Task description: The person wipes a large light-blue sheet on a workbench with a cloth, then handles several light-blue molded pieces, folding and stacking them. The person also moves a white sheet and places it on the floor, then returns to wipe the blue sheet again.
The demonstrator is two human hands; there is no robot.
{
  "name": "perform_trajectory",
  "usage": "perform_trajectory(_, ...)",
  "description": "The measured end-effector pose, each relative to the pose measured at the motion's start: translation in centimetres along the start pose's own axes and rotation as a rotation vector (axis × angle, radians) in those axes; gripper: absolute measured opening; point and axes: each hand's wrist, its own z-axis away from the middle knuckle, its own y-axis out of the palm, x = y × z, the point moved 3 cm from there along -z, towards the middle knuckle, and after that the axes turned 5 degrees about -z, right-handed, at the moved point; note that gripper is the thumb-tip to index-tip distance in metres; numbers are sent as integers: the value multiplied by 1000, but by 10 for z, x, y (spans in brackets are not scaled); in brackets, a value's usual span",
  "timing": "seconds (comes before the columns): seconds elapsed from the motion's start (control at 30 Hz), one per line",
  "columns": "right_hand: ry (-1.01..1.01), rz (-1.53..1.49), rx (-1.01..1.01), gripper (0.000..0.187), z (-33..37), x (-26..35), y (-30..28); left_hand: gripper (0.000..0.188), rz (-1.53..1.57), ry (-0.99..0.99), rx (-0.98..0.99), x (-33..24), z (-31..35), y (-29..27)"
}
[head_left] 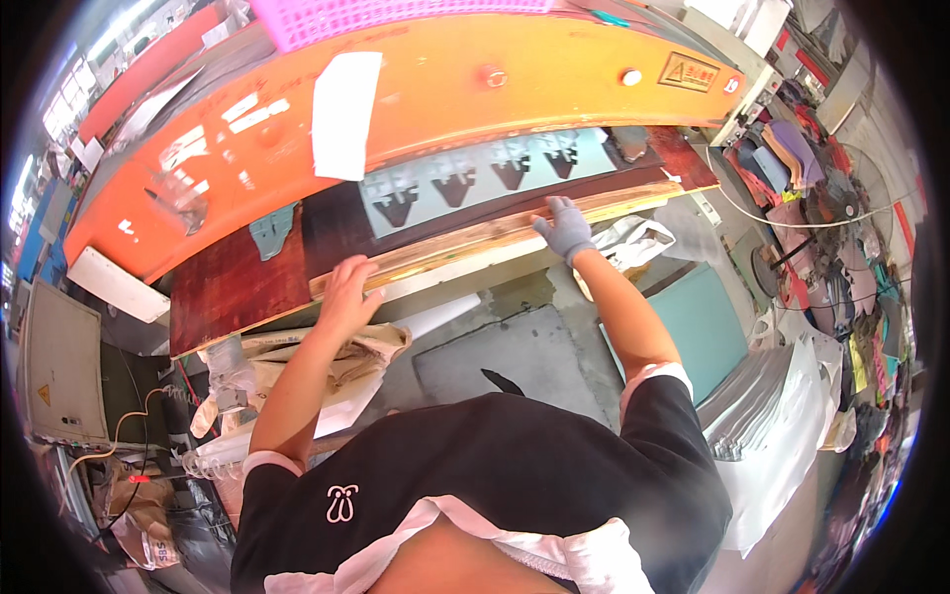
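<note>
Under the press beam lies a wooden board (pixel 465 241) with a layered front edge. A light blue sheet (pixel 475 201) rests on a dark mat on it, with several dark cut shapes in a row along the sheet. My bare left hand (pixel 345 295) touches the board's front edge left of the sheet, its fingers stretched and thumb apart. Further right, my right hand (pixel 567 232), in a grey glove, lies on the same edge with fingers extended and thumb out. Neither hand shows anything held.
The orange press beam (pixel 435 84) spans above the board, with a white paper hanging on it and a pink basket (pixel 396 18) on top. White sheets (pixel 772 406) are stacked at right, near a teal panel (pixel 693 322) and a fan (pixel 831 203). Brown paper sacks (pixel 366 346) sit below left.
</note>
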Motion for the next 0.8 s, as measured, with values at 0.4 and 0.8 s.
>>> perform_trajectory(0.4, -29, 237, 292, 40, -39, -36, -7, 37, -349, -112, -242, 12, -23, 49)
perform_trajectory(0.8, -148, 127, 92, 30, 1, -48, -24, 30, -221, -291, -185, -12, -9, 37)
